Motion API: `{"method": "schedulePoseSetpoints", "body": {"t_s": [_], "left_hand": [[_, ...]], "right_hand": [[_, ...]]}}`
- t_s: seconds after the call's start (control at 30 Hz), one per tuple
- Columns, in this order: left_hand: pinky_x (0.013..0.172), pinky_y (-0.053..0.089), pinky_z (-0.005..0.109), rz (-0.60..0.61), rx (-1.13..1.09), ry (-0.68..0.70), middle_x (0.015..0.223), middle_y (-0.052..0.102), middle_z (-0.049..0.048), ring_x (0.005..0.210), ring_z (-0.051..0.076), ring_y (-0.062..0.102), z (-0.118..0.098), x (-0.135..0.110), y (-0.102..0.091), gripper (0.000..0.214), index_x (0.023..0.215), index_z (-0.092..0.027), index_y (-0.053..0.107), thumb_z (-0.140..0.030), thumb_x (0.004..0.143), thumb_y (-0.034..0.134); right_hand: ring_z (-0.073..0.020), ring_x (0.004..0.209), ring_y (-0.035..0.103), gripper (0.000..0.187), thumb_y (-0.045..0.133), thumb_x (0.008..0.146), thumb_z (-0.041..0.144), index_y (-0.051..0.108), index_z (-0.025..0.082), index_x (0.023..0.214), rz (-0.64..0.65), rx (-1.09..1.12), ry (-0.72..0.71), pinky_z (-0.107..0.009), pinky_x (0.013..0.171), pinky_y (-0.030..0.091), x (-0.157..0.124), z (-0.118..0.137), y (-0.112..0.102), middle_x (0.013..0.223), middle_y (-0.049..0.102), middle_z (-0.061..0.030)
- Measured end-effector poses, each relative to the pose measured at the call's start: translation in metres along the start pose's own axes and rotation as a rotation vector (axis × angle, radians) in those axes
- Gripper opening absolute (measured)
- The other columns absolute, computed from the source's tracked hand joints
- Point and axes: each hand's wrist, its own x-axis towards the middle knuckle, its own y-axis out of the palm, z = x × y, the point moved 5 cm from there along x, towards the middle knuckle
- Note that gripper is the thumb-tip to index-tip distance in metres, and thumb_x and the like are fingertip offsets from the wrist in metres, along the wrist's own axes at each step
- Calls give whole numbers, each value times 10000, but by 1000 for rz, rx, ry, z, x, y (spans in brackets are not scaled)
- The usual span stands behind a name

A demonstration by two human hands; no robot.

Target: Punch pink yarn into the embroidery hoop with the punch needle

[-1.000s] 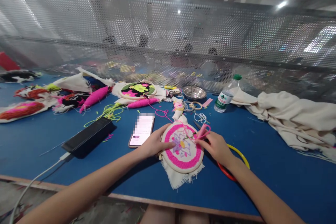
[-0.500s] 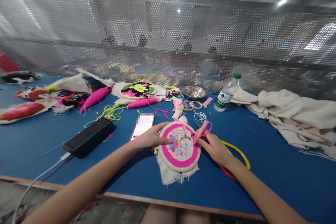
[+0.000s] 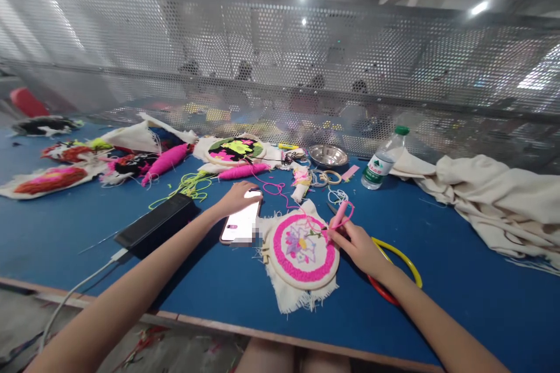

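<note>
Hoop (image 3: 304, 252) lies at lower centre of the frame; right hand (image 3: 356, 245) pinches the tool (image 3: 339, 214), left hand (image 3: 237, 199) lies on the phone (image 3: 238, 225), grip unclear. Given slack, yarn (image 3: 274, 189) should feed evenly.

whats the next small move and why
Perhaps set the left hand on the left edge of the round pink-ringed embroidery hoop: that hand is at the lit rectangular phone, while the right hand holds a pink cylindrical tool at the hoop's right side, leaving its left unheld.
</note>
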Motion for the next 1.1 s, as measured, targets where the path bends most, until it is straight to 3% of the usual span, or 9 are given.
{"method": "schedulePoseSetpoints", "body": {"t_s": [0.13, 0.43, 0.77, 1.1], "left_hand": [[949, 452, 493, 13, 115, 21, 1240, 577, 106, 1123, 252, 558, 6, 10, 16, 360, 1178, -149, 579, -357, 885, 592], [876, 511, 446, -72, 230, -45, 1235, 570, 104, 1052, 229, 590, 5, 16, 23, 352, 1219, -163, 551, -330, 910, 562], [880, 510, 453, 12, 120, -53, 1241, 568, 105, 1061, 235, 589, 12, 18, 17, 369, 1231, -159, 544, -330, 905, 571], [874, 512, 449, -24, 48, -134, 1227, 574, 104, 1051, 232, 592, 14, 13, 18, 362, 1224, -157, 547, -329, 906, 569]], "right_hand": [[-190, 758, 618, 242, 469, 938, 410, 558, 185, 920, 2, 0, 7, -304, 696, 451, 0, 0, 0, 871, 664, -54], [-193, 765, 611, 251, 460, 943, 419, 547, 184, 921, 11, -27, 23, -304, 708, 436, 0, -1, 1, 857, 659, -48], [-202, 786, 623, 240, 452, 945, 409, 541, 186, 935, 14, -45, 24, -314, 724, 444, 1, 0, 0, 878, 672, -55], [-207, 804, 643, 249, 464, 940, 416, 552, 183, 950, 9, -32, 24, -319, 733, 452, 0, -3, 1, 884, 685, -56]]}}
